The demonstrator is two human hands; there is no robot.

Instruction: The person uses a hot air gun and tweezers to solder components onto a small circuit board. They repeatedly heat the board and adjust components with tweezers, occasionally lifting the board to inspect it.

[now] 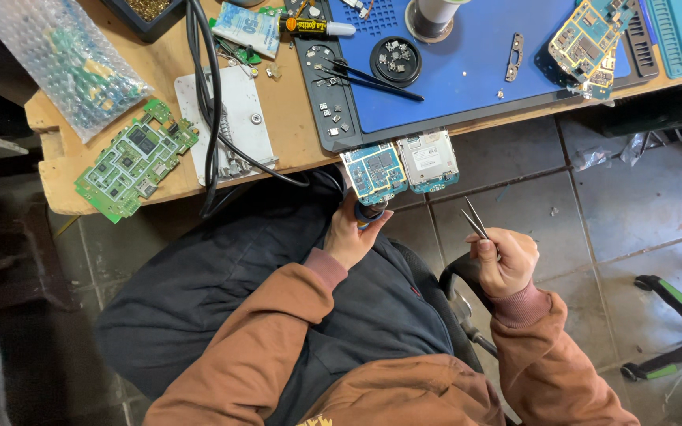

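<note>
My left hand [350, 235] holds a small dark round object [370, 211] just below the table's front edge, under a blue circuit board [375, 172] that overhangs the edge. Beside that board lies a grey phone part [429, 160]. My right hand [505, 260] is closed on metal tweezers [476, 218], tips pointing up and left, held over the floor to the right of my lap. Both sleeves are rust brown.
A blue work mat [467, 71] carries a round black dish [395, 60] of small parts, loose tweezers [372, 79] and another board [590, 35]. A green circuit board [134, 160], black cables [213, 102] and a bubble-wrap bag [65, 59] lie at left. A chair base [676, 315] stands at right.
</note>
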